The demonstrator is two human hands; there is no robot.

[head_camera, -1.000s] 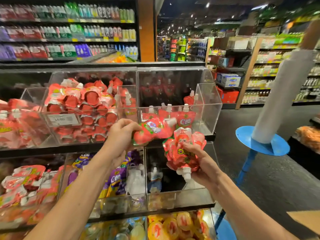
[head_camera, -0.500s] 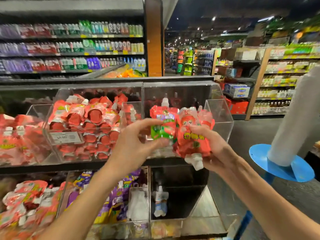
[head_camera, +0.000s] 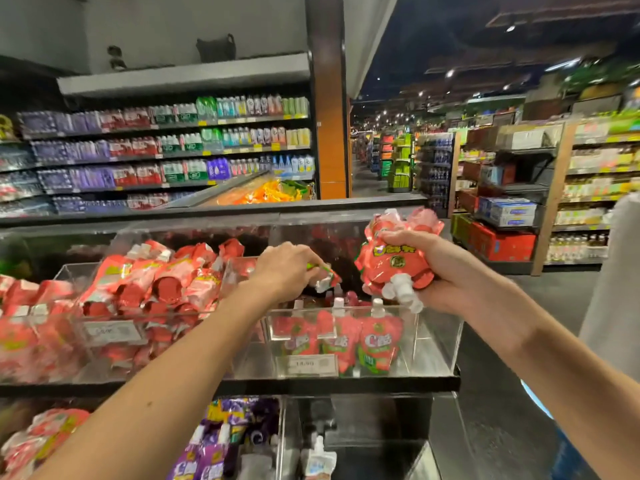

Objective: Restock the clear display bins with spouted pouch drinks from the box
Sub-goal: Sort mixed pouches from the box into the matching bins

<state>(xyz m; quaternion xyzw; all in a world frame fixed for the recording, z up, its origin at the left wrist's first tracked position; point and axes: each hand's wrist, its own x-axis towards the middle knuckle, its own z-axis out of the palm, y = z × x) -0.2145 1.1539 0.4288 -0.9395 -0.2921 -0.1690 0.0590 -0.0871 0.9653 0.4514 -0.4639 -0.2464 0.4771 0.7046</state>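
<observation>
Both hands have risen since half a second ago. The left hand (head_camera: 284,268) now dips a single red-and-green pouch (head_camera: 327,277) over the open top of the right-hand clear bin (head_camera: 434,341), fingers curled round it. The right hand (head_camera: 427,271) has lifted to the bin's right rim and clutches a bundle of pouches (head_camera: 391,259) with their white spouts pointing down.

The bins sit in a row on a black shelf (head_camera: 242,386) in a supermarket aisle with a dark ceiling dotted with lights. Far behind, long shelves of bottled water (head_camera: 173,150) run along the left wall beside an orange pillar (head_camera: 329,133). Grocery racks (head_camera: 588,185) line the right, with red crates (head_camera: 498,244) low beside them.

Three standing pouches (head_camera: 377,344) lean against the near front wall of the right-hand bin, above a price tag (head_camera: 306,363); more spouts show behind them. To the left, a neighbouring bin (head_camera: 104,341) is heaped with red pouches (head_camera: 166,289), and further red stock fills the bins beyond it. On the tier below, purple pouches (head_camera: 214,445) crowd one bin and a lone white pouch (head_camera: 317,459) sits in the next. Both forearms cross the near view and hide part of the shelf front. A blurred white shape (head_camera: 616,289) fills the right edge.
</observation>
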